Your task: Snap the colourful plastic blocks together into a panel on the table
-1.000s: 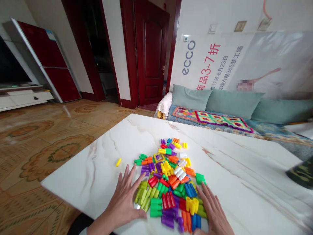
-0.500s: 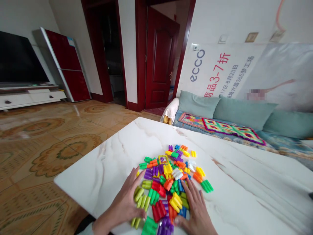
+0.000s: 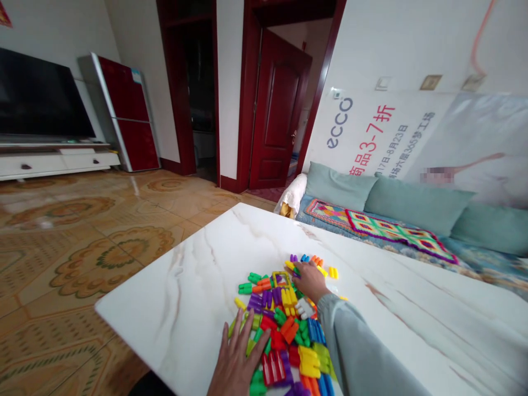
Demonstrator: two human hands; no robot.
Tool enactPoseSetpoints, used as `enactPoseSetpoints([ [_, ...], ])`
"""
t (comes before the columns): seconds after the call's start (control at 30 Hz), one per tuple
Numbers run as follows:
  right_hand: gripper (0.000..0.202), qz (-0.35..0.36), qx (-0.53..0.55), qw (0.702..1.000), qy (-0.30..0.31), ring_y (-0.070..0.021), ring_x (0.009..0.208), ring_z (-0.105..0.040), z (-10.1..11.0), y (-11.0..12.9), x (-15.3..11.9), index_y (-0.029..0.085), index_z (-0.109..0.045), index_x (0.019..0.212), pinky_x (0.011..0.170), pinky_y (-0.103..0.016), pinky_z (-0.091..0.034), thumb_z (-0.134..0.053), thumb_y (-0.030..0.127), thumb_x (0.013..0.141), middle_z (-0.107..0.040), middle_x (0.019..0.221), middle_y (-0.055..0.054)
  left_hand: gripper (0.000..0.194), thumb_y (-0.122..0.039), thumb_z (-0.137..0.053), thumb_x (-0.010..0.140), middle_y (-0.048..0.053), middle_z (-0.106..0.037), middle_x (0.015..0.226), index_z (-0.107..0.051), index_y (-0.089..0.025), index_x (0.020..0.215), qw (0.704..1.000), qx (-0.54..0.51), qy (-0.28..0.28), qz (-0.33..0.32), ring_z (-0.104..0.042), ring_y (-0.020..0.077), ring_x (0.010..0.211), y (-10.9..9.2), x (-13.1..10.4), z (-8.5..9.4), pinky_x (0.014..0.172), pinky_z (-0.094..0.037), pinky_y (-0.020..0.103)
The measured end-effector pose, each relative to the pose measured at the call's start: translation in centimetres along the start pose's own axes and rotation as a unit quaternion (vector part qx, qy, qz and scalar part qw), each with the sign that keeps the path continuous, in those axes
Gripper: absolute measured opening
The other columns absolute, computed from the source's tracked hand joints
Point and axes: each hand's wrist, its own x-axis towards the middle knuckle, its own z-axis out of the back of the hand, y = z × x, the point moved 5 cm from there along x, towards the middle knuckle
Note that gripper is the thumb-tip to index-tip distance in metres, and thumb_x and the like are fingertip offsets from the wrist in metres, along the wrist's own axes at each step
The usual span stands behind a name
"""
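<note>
A heap of colourful plastic building blocks lies on the white marbled table [image 3: 198, 264]. My left hand [image 3: 236, 352] rests with fingers spread over the near left side of the heap, touching green blocks [image 3: 256, 336]. Reaching to the far end, my right hand [image 3: 310, 279] has its fingers closed around a joined yellow and green block [image 3: 290, 265]; the fingertips are partly hidden. Close to my left hand is a dark red block [image 3: 274, 368]. A yellow block [image 3: 308, 361] lies to its right. My right sleeve [image 3: 358, 341] covers the heap's right side.
Beyond the table stands a sofa with green cushions [image 3: 416, 203] and a crocheted cover [image 3: 396, 231]. A red door [image 3: 278, 110] is ajar at the back. A red fridge [image 3: 127, 113] and a TV [image 3: 41, 99] are at the left.
My right hand has moved from the near right side of the heap to its far end and closed on a block. My left hand has shifted nearer, over the green blocks.
</note>
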Motion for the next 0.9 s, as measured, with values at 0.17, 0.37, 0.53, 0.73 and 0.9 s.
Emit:
enactPoseSetpoints([
  [0.17, 0.026, -0.029, 0.039, 0.998, -0.049, -0.0266, 0.099, -0.063, 0.4, 0.5, -1.9, 0.017, -0.066, 0.105, 0.084, -0.036, -0.047, -0.048, 0.030, 0.092, -0.069, 0.100, -0.013, 0.105, -0.065, -0.072, 0.068, 0.009, -0.015, 0.162, -0.018, -0.035, 0.153, 0.987, -0.137, -0.058, 0.064, -0.018, 0.0443, 0.145, -0.8, 1.4, 3.0, 0.112, -0.027, 0.064],
  [0.37, 0.041, 0.023, 0.506, 0.861, 0.046, -0.0187, 0.069, -0.065, 0.8, 5.6, -8.5, 0.018, -0.058, 0.103, 0.062, -0.031, -0.054, -0.056, 0.054, 0.085, -0.068, 0.082, -0.003, 0.067, -0.053, -0.050, 0.090, 0.015, -0.058, 0.133, -0.037, -0.019, 0.146, 0.864, -0.449, -0.110, 0.198, -0.064, 0.0258, 0.108, -1.9, 6.7, 6.2, 0.087, -0.055, 0.035],
  [0.53, 0.036, -0.003, 0.467, 0.884, 0.004, -0.0141, 0.052, -0.056, 2.2, 4.9, -12.1, 0.020, -0.057, 0.091, 0.051, -0.026, -0.046, -0.055, 0.056, 0.086, -0.058, 0.061, 0.003, 0.033, -0.045, -0.055, 0.086, 0.004, -0.070, 0.074, -0.070, -0.017, 0.094, 0.867, -0.410, -0.168, 0.228, -0.066, 0.0193, 0.070, 0.0, 8.3, 6.9, 0.068, -0.054, 0.028],
  [0.73, 0.038, -0.051, 0.372, 0.922, -0.100, -0.0206, 0.069, -0.063, 3.1, 0.7, -10.4, 0.020, -0.057, 0.092, 0.066, -0.032, -0.050, -0.046, 0.057, 0.089, -0.067, 0.075, -0.004, 0.030, -0.042, -0.057, 0.084, 0.006, -0.071, 0.088, -0.072, -0.019, 0.097, 0.907, -0.311, -0.175, 0.222, -0.067, 0.0219, 0.084, 3.0, 9.2, 6.2, 0.080, -0.054, 0.033],
  [0.9, 0.046, 0.005, 0.253, 0.953, -0.169, -0.0273, 0.115, -0.058, 2.0, -3.2, -10.9, 0.021, -0.059, 0.118, 0.100, -0.043, -0.043, -0.046, 0.055, 0.090, -0.064, 0.122, -0.011, 0.079, -0.053, -0.061, 0.082, 0.012, -0.040, 0.151, -0.033, -0.025, 0.150, 0.969, -0.131, -0.150, 0.148, -0.035, 0.0330, 0.139, 0.1, 5.0, 5.6, 0.112, -0.035, 0.048],
])
